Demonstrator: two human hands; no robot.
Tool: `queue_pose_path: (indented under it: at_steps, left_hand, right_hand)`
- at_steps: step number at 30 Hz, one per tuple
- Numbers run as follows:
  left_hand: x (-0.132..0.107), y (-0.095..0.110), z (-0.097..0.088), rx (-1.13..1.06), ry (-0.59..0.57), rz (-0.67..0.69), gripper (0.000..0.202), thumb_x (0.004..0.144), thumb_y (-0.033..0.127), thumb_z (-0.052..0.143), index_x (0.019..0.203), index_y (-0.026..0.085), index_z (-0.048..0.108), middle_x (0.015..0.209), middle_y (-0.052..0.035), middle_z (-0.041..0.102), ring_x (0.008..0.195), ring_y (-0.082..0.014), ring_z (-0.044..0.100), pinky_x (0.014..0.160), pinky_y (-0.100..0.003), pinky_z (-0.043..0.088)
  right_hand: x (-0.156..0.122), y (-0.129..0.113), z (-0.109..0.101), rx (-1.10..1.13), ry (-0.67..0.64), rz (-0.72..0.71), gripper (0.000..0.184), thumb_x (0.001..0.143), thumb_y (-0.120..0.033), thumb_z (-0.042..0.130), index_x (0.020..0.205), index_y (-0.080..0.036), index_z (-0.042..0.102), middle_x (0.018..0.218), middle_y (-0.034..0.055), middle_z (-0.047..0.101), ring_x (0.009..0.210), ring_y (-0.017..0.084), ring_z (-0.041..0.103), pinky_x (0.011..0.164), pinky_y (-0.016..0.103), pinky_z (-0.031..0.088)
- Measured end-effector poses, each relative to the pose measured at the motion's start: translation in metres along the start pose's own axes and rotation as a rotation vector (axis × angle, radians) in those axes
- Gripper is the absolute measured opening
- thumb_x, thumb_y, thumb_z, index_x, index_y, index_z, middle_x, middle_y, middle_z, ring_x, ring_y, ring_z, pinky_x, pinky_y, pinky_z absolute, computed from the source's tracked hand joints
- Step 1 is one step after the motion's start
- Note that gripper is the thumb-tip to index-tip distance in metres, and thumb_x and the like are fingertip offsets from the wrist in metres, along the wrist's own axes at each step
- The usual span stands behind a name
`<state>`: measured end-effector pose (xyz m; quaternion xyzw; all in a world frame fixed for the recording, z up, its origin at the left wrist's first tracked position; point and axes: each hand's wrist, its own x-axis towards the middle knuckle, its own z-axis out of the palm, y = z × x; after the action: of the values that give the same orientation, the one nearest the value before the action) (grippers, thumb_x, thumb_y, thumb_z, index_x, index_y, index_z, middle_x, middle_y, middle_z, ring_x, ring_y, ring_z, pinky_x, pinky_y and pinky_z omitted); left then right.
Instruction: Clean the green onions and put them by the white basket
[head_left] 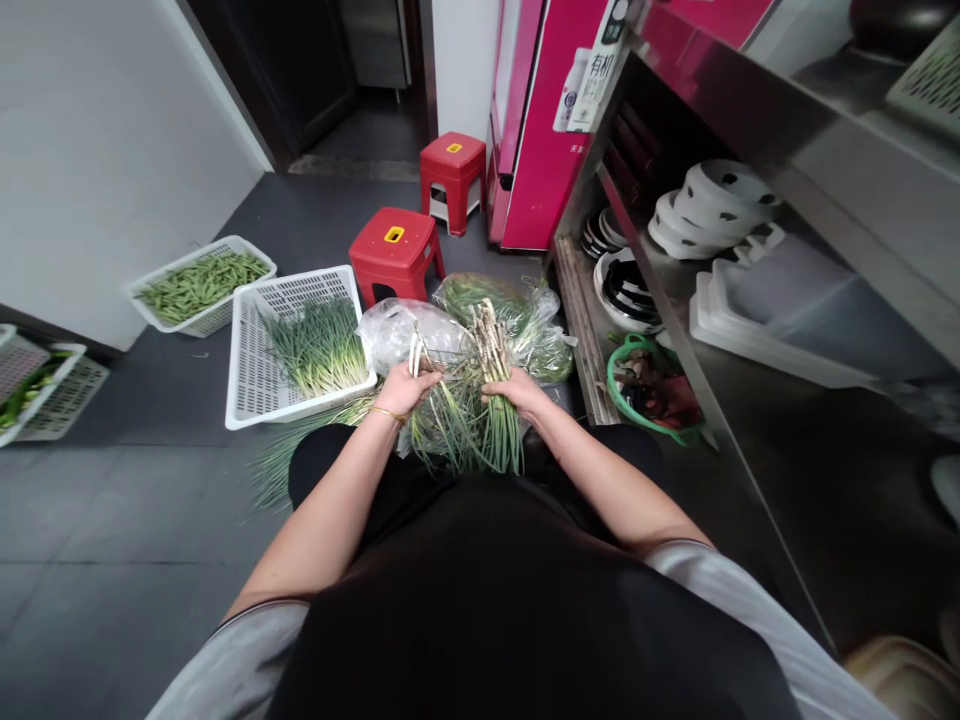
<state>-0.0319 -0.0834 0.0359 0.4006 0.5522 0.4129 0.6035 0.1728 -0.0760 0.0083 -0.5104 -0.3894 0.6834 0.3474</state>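
My right hand (516, 390) is closed round a thick bunch of green onions (491, 345), white root ends up and green tops hanging down. To its left, my left hand (407, 387) pinches a few green onions (415, 352), their pale ends sticking up above the fingers. Between and below both hands lie loose green tops (450, 425). A clear plastic bag (409, 330) rests just beyond the left hand, and another bag with greens (487, 295) lies behind the bunch. More green onions (322, 350) lie lined up in a white basket on the left.
The white basket (251, 340) stands left of my knees. A basket of green beans (202, 285) is farther left. Two red stools (394, 255) stand ahead, near a pink fridge (547, 150). A green basket (619, 395) with scraps and a metal shelf (705, 370) are on the right.
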Motion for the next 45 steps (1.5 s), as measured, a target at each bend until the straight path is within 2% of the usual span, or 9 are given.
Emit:
queue_pose_path:
  at_steps: [3,7,11,14,19,26,31,35,45]
  left_hand:
    - [0.003,0.001,0.0,0.035,-0.014,0.064,0.026,0.057,0.025,0.076,0.077,0.013,0.065,0.047,0.0056,0.048,0.037,-0.0037,0.03,0.038,-0.02,0.019]
    - [0.007,-0.003,0.008,0.046,-0.004,0.113,0.023,0.059,0.03,0.075,0.068,0.014,0.061,0.043,0.0074,0.041,0.038,-0.0048,0.029,0.04,-0.021,0.021]
    - [0.002,-0.005,0.01,0.226,0.033,0.149,0.025,0.056,0.03,0.078,0.058,0.014,0.059,0.045,0.0046,0.045,0.043,-0.0071,0.036,0.044,-0.023,0.029]
    - [-0.002,-0.005,0.009,0.332,-0.018,0.152,0.023,0.051,0.026,0.079,0.054,0.014,0.06,0.051,0.001,0.054,0.05,-0.0099,0.044,0.051,-0.024,0.036]
    - [-0.004,-0.007,0.004,0.351,-0.13,0.187,0.029,0.056,0.03,0.077,0.05,0.016,0.053,0.049,0.0026,0.049,0.049,-0.0094,0.041,0.049,-0.024,0.034]
    - [-0.01,-0.012,0.007,0.202,-0.249,0.118,0.032,0.061,0.031,0.076,0.08,0.016,0.056,0.051,0.0052,0.048,0.041,-0.0077,0.038,0.042,-0.022,0.029]
    - [-0.009,-0.015,-0.003,0.268,-0.272,0.152,0.039,0.058,0.03,0.077,0.091,0.014,0.062,0.061,0.0036,0.055,0.045,-0.0069,0.04,0.045,-0.021,0.033]
    - [0.0,-0.026,-0.015,0.436,-0.271,0.199,0.026,0.06,0.03,0.074,0.078,0.013,0.068,0.058,0.0017,0.056,0.051,-0.0099,0.045,0.052,-0.023,0.036]
    - [0.031,-0.06,-0.037,0.802,-0.207,0.207,0.016,0.066,0.025,0.065,0.076,0.013,0.068,0.074,-0.0031,0.067,0.072,-0.0188,0.059,0.073,-0.03,0.045]
  right_hand:
    - [0.001,0.002,0.001,-0.063,-0.037,-0.083,0.032,0.047,-0.024,0.079,0.071,-0.015,0.06,0.064,-0.0006,0.065,0.058,0.014,0.059,0.06,0.028,0.049]
    - [0.003,0.003,0.019,-0.199,-0.07,-0.166,0.036,0.046,-0.024,0.079,0.077,-0.015,0.064,0.072,-0.0025,0.065,0.066,0.013,0.057,0.073,0.028,0.046]
    - [0.006,0.006,0.027,-0.231,0.008,-0.182,0.037,0.048,-0.03,0.078,0.078,-0.015,0.063,0.074,-0.0026,0.064,0.067,0.013,0.056,0.072,0.028,0.045]
    - [0.005,0.007,0.025,-0.249,0.026,-0.192,0.036,0.048,-0.03,0.078,0.076,-0.015,0.063,0.071,-0.0023,0.063,0.065,0.014,0.055,0.068,0.027,0.045]
    - [-0.001,0.001,0.022,-0.269,0.02,-0.191,0.034,0.047,-0.031,0.078,0.073,-0.016,0.061,0.067,-0.0027,0.061,0.063,0.014,0.054,0.067,0.027,0.045]
    - [-0.005,-0.007,0.027,-0.195,0.019,-0.18,0.031,0.045,-0.027,0.078,0.067,-0.015,0.059,0.062,-0.0041,0.06,0.059,0.012,0.053,0.061,0.025,0.045]
    - [-0.011,-0.024,0.015,-0.003,-0.051,-0.062,0.029,0.045,-0.021,0.076,0.067,-0.014,0.059,0.058,-0.0016,0.061,0.049,0.011,0.052,0.048,0.024,0.044]
    - [-0.025,-0.048,0.001,0.117,-0.06,-0.05,0.023,0.05,-0.017,0.072,0.068,-0.014,0.058,0.056,0.0005,0.062,0.045,0.011,0.053,0.044,0.023,0.045]
    - [-0.056,-0.096,-0.028,0.328,-0.008,-0.245,0.028,0.051,-0.013,0.071,0.076,-0.014,0.058,0.053,-0.0024,0.058,0.041,0.007,0.049,0.04,0.018,0.043]
